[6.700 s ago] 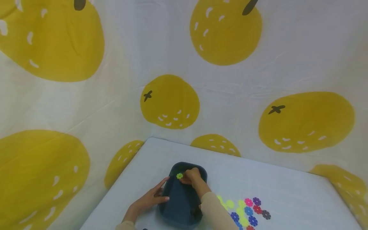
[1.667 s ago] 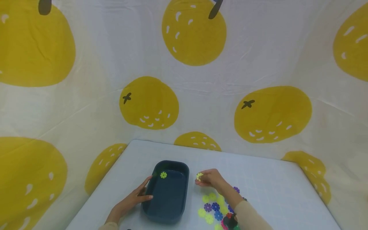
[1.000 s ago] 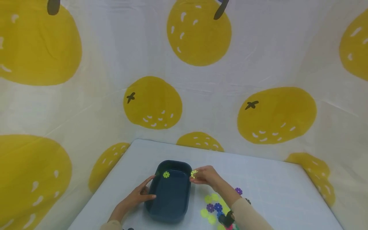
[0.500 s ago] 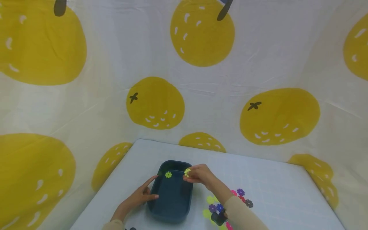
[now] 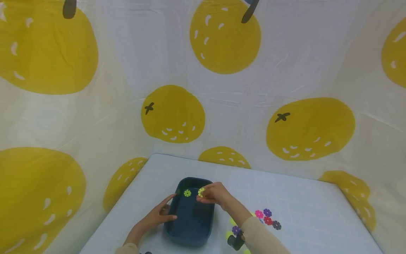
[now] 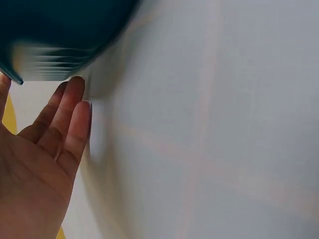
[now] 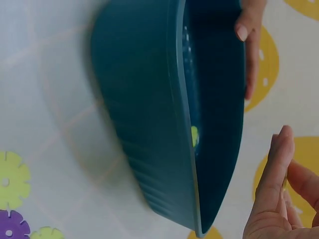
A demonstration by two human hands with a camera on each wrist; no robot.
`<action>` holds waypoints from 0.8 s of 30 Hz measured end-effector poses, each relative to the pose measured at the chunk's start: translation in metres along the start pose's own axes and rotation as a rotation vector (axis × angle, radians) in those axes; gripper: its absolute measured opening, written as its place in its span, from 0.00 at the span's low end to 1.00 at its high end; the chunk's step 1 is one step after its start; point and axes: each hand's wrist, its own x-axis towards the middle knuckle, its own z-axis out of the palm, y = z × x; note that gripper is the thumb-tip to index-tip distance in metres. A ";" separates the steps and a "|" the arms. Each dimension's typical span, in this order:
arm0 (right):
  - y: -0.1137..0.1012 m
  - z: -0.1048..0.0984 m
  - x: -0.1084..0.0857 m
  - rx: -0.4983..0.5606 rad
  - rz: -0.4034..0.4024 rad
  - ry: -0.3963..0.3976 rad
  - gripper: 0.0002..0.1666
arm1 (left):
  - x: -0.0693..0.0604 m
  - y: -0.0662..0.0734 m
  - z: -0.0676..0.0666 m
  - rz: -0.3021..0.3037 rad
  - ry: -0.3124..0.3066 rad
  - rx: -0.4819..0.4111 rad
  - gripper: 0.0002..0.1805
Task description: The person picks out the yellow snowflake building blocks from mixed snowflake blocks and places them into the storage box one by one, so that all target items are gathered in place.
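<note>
At left, a person's left hand (image 5: 154,216) rests a straight finger and thumb on the rim of a dark blue tray (image 5: 190,220), grip loose. A yellow-green flower disc (image 5: 187,193) lies inside, toward the far end. Right of it, the right hand (image 5: 216,194) pinches a second disc (image 5: 201,192) over the tray. Farther right, colourful discs (image 5: 268,221) lie on the white bench (image 5: 320,218), some seemingly hidden by the sleeve (image 5: 263,234).

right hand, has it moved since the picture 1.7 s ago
Yes, leftward in the head view: the right hand, then right of the tray, now reaches over it.
</note>
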 end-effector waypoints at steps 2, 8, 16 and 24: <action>0.001 0.001 0.000 0.000 0.007 0.005 0.18 | 0.000 0.000 0.001 0.005 -0.010 -0.028 0.48; 0.002 0.003 -0.002 0.003 0.015 0.007 0.19 | 0.000 0.000 0.001 0.018 -0.029 -0.068 0.47; 0.000 0.007 0.002 0.020 0.012 -0.023 0.17 | -0.002 0.003 0.001 0.002 -0.021 -0.068 0.48; -0.003 0.014 -0.001 0.004 0.008 -0.010 0.16 | -0.001 0.003 0.003 -0.008 -0.006 -0.062 0.48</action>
